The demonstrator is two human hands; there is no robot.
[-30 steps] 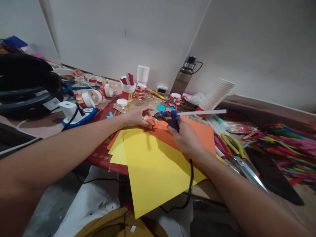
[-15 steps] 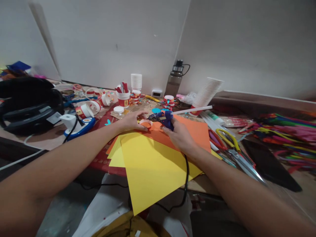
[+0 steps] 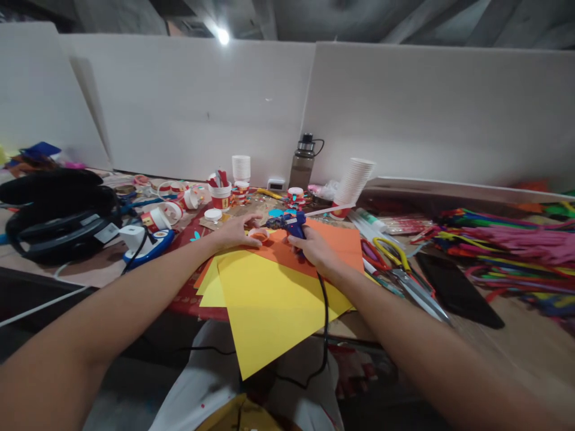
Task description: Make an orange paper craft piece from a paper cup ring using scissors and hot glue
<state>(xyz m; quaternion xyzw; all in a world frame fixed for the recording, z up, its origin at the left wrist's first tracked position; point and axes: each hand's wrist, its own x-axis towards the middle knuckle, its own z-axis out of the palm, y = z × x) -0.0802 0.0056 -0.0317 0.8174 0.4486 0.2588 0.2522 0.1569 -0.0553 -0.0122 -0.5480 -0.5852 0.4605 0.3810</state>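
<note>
My right hand (image 3: 312, 246) is closed round the handle of a blue hot glue gun (image 3: 293, 223). A long whitish glue stick (image 3: 330, 210) sticks out from the back of the gun. The gun's nozzle points left, just above a small shallow round cup piece (image 3: 259, 236) with a pale rim and an orange inside. My left hand (image 3: 238, 232) curls round the left side of this piece, thumb in front and fingers behind. Beneath both hands lies orange paper (image 3: 335, 239), overlapping a large yellow sheet (image 3: 269, 305) that hangs past the table's front edge.
Scissors (image 3: 398, 257) and a black phone-like slab (image 3: 458, 290) lie at right, near colourful pipe cleaners (image 3: 516, 242). Stacked paper cups (image 3: 354, 182) and a bottle (image 3: 302, 164) stand behind. At left are a power strip (image 3: 157, 245) and a black case (image 3: 58, 224). The gun's black cord (image 3: 325, 323) hangs in front.
The camera view has tilted up, bringing the ceiling and a lamp into sight. Both hands keep their holds, with the glue gun still by the round piece.
</note>
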